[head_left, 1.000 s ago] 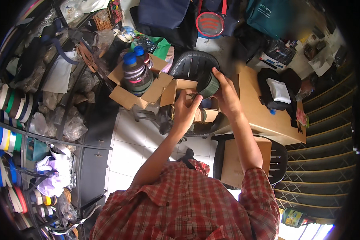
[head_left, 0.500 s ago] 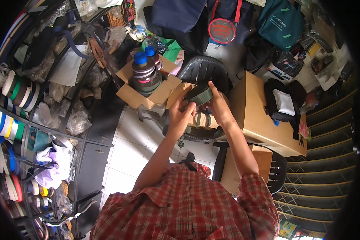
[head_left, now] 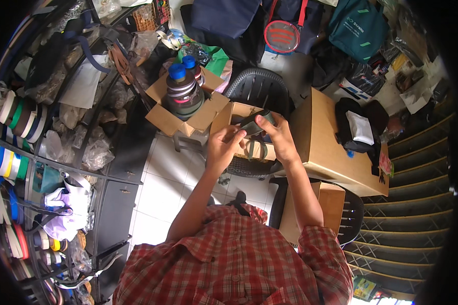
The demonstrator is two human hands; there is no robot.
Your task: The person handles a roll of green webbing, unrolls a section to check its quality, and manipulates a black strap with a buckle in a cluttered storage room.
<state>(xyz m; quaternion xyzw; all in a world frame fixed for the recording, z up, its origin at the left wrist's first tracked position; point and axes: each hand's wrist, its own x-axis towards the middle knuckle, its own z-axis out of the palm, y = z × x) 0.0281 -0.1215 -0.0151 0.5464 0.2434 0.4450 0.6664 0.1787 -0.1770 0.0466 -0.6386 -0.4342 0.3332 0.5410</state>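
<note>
Apparently both hands are working a dark grey-green strap (head_left: pixel 252 124) above an open cardboard box (head_left: pixel 249 133) sitting on a black plastic chair (head_left: pixel 259 91): the left hand (head_left: pixel 224 147) has its fingers pinched on the nearer end, and the right hand (head_left: pixel 279 136) has its fingers clamped on the far end. My guess is the piece is being checked or folded, so the next move calls for a steady two-handed hold. Farther off, a second box (head_left: pixel 185 114) holds striped webbing rolls with blue caps (head_left: pixel 180 89).
</note>
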